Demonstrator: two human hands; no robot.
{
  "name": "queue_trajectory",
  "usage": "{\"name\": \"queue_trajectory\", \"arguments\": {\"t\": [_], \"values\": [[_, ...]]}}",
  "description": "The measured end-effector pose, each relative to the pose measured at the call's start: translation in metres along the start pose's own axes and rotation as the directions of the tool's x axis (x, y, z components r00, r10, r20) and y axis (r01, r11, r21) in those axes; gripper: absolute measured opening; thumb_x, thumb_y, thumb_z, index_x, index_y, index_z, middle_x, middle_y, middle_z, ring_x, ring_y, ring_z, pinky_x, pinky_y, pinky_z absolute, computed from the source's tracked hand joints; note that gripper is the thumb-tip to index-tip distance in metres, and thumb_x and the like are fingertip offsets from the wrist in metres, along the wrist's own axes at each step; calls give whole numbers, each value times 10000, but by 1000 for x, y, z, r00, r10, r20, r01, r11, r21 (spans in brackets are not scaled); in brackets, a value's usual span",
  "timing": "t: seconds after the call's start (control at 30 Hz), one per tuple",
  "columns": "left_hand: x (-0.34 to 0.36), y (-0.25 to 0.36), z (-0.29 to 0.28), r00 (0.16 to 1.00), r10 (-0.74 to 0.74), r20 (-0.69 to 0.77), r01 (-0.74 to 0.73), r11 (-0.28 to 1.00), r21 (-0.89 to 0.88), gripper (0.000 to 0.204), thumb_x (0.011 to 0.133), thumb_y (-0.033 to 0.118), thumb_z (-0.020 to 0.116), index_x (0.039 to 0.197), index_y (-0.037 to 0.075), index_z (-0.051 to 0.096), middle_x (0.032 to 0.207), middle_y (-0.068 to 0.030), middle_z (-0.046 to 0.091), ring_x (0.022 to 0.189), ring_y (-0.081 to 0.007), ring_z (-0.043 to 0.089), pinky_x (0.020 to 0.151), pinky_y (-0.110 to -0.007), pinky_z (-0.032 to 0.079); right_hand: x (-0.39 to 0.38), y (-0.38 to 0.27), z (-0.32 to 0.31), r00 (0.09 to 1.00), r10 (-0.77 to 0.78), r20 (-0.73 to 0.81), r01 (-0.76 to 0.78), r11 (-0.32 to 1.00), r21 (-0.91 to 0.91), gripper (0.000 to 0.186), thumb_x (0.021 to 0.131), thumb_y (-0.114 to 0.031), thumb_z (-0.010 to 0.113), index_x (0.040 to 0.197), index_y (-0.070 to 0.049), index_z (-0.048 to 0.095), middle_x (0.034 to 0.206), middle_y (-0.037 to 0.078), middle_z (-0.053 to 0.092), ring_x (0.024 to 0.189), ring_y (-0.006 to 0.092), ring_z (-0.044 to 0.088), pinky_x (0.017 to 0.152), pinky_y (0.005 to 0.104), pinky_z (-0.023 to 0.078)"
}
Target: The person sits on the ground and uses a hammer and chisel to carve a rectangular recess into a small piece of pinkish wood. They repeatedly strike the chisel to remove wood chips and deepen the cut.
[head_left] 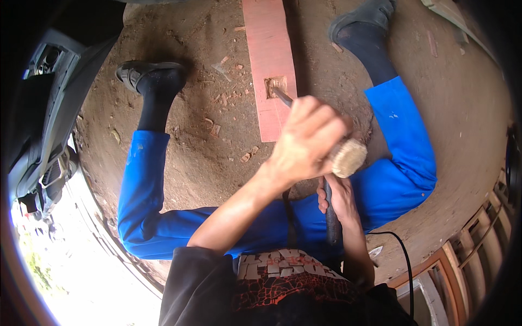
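Observation:
A chisel (283, 96) is gripped in my left hand (312, 136), fingers wrapped round its handle. Its metal tip slants into a rectangular hole (275, 87) cut in a reddish-pink wooden plank (270, 49). The pale, frayed butt of the chisel handle (349, 158) sticks out toward me. Lower down, by my right thigh, my right hand (341, 198) is closed round a dark handle (331, 220). Whatever is at that tool's other end is hidden behind my left hand.
Wood chips (249, 154) lie scattered over the dirt floor (201, 130). My legs in blue trousers (142, 179) spread either side of the plank. A parked scooter (49, 119) stands at the left. Wooden frames (451, 282) and a black cable (405, 255) are at lower right.

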State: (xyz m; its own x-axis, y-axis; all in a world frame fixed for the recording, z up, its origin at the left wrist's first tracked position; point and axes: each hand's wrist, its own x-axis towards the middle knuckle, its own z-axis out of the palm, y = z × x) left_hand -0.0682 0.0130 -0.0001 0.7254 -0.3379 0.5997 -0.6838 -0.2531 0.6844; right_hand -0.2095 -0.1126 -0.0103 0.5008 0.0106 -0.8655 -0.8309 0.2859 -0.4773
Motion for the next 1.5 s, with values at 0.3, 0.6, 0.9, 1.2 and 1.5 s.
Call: {"name": "queue_trajectory", "arguments": {"t": [0.3, 0.6, 0.9, 1.2, 1.5], "values": [[-7, -4, 32, 992, 116, 53, -118, 992, 50, 247, 710, 237, 630, 945, 163, 647, 815, 13, 489, 802, -189, 484, 707, -346, 383, -18, -31, -3, 948, -297, -109, 316, 873, 372, 564, 946, -610, 332, 1020, -71, 482, 648, 30, 444, 443, 119, 423, 395, 261, 396], [2, -6, 53, 998, 30, 59, -37, 991, 125, 261, 718, 224, 635, 966, 143, 652, 800, 5, 483, 811, -197, 481, 723, -354, 370, 5, -83, -5, 801, -543, -252, 585, 800, 133, 498, 931, -499, 545, 1001, -9, 487, 689, 37, 456, 430, 94, 425, 374, 242, 372], [-3, -66, 48, 955, -19, 295, 6, 999, 45, 251, 680, 212, 749, 762, 90, 545, 639, -48, 539, 599, -252, 590, 557, -361, 453, 18, -97, -20, 814, -546, -199, 560, 828, 16, 356, 911, -344, 553, 1021, -11, 492, 629, 27, 449, 418, 81, 400, 368, 226, 365], [-14, -69, 55, 991, 121, 59, -124, 990, 66, 290, 789, 213, 698, 628, 110, 480, 553, -16, 441, 474, -189, 492, 457, -333, 392, 17, -89, -31, 807, -590, 19, 590, 806, -36, 426, 741, -167, 688, 1043, -5, 435, 699, 28, 480, 493, 61, 455, 441, 209, 399], [-30, -76, 51, 953, 275, 130, -283, 958, 48, 256, 761, 196, 661, 627, 120, 456, 554, 1, 431, 480, -165, 483, 454, -316, 387, 7, -51, -24, 899, -437, 28, 434, 899, 65, 361, 742, -134, 704, 991, -7, 476, 712, 14, 492, 521, 84, 475, 475, 236, 412]]}}
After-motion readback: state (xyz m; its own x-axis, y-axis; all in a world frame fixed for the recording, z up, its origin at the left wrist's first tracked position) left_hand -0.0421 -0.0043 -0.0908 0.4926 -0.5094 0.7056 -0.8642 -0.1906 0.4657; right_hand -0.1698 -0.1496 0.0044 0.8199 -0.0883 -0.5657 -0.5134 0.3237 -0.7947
